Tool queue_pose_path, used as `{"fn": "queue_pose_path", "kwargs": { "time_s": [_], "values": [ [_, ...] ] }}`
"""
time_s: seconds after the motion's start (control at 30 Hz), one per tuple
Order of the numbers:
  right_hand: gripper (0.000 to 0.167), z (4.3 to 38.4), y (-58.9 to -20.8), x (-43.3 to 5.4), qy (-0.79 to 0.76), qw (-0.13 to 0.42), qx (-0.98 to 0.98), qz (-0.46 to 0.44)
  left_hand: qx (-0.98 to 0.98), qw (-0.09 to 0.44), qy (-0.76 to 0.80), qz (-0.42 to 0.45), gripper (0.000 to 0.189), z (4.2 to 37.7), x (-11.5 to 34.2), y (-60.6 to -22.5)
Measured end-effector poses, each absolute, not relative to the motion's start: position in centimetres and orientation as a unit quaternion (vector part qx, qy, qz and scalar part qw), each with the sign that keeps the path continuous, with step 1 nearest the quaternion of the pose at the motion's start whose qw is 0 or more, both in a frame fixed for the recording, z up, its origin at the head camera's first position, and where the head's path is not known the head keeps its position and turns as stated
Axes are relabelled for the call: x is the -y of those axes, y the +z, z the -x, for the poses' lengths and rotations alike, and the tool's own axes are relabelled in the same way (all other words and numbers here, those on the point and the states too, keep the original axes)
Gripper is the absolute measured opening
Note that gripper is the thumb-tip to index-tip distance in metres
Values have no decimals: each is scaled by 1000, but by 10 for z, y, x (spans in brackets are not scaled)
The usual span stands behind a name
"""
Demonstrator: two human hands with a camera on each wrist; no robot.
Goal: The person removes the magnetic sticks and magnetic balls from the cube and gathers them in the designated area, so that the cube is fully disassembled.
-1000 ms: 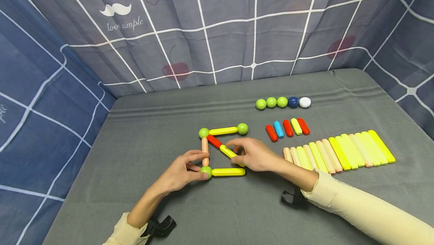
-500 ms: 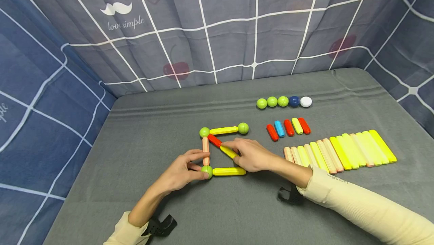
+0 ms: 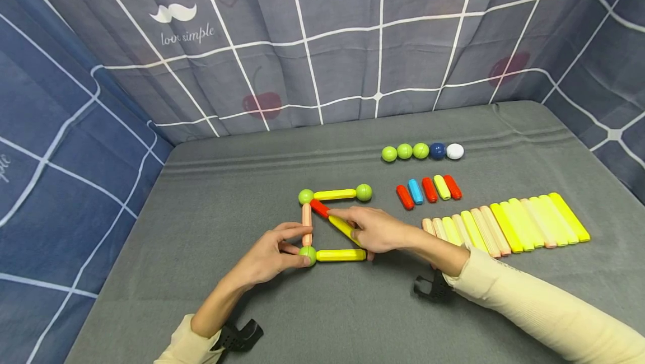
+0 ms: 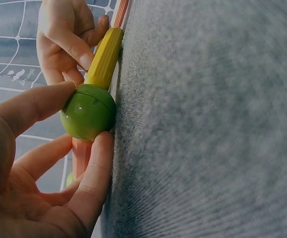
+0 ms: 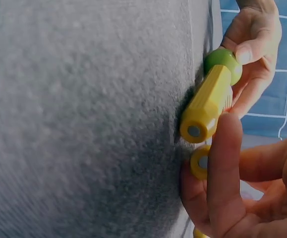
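Observation:
In the head view my left hand (image 3: 266, 256) pinches a green ball (image 4: 87, 113) at the near left corner of a magnetic-stick frame, its fingertips also against a pink stick (image 3: 307, 215). That stick runs up to another green ball (image 3: 305, 196). A yellow stick (image 3: 341, 255) leads right from the held ball, its metal-tipped end bare in the right wrist view. My right hand (image 3: 379, 229) grips a diagonal yellow stick (image 3: 340, 227), index finger extended to where it meets a short red stick (image 3: 319, 208). The far yellow stick (image 3: 335, 194) ends at a green ball (image 3: 364, 192).
Behind on the right lies a row of balls (image 3: 405, 151), green, blue and white. Nearer are several short coloured sticks (image 3: 429, 189), then a long row of yellow and pink sticks (image 3: 509, 224) beside my right forearm. A checked curtain (image 3: 342, 61) backs the grey cloth (image 3: 227, 185).
My right index finger has reached forward along the diagonal yellow stick to its joint with the red one. The far green balls have shifted slightly right. My left hand keeps its hold.

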State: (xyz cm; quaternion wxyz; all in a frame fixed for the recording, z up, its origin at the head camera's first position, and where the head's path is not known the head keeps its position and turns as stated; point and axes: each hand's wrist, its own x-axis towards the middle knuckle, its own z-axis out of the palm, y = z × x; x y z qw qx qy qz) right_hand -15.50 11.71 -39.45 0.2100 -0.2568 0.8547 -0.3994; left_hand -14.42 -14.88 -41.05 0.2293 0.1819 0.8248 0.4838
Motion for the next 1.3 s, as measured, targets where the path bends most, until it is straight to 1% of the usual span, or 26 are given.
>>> {"fn": "queue_pose_path", "kwargs": {
  "time_s": [0.17, 0.27, 0.43, 0.6, 0.67, 0.73, 0.77, 0.87, 0.97, 1.0, 1.1, 1.2, 1.3],
  "values": [
    [64, 157, -395, -119, -426, 234, -837, 252, -825, 229, 485, -179, 60, 145, 148, -410],
    [63, 155, -396, -123, -450, 235, -827, 241, -825, 229, 485, -180, 60, 145, 148, -411],
    [59, 150, -394, -136, -471, 220, -824, 225, -826, 228, 483, -181, 60, 145, 147, -411],
    [57, 142, -389, -164, -482, 188, -826, 223, -827, 227, 482, -180, 60, 146, 147, -411],
    [57, 137, -384, -179, -483, 174, -832, 210, -826, 227, 483, -180, 60, 147, 147, -411],
    [57, 132, -379, -198, -484, 176, -835, 192, -826, 227, 484, -181, 60, 147, 147, -411],
    [58, 129, -376, -209, -493, 188, -830, 181, -825, 227, 484, -181, 60, 147, 147, -411],
    [58, 122, -371, -245, -508, 200, -821, 167, -825, 227, 485, -181, 60, 147, 147, -411],
    [58, 113, -371, -283, -521, 192, -819, 145, -826, 226, 484, -180, 60, 147, 146, -410],
    [58, 110, -373, -295, -510, 171, -831, 140, -827, 226, 483, -180, 60, 147, 147, -411],
    [58, 100, -378, -333, -475, 135, -866, 86, -827, 226, 482, -180, 61, 146, 147, -411],
    [60, 92, -385, -368, -436, 112, -892, 32, -826, 228, 483, -180, 61, 145, 148, -411],
    [64, 88, -391, -396, -396, 102, -913, -12, -825, 231, 485, -178, 61, 146, 148, -411]
  ]
}}
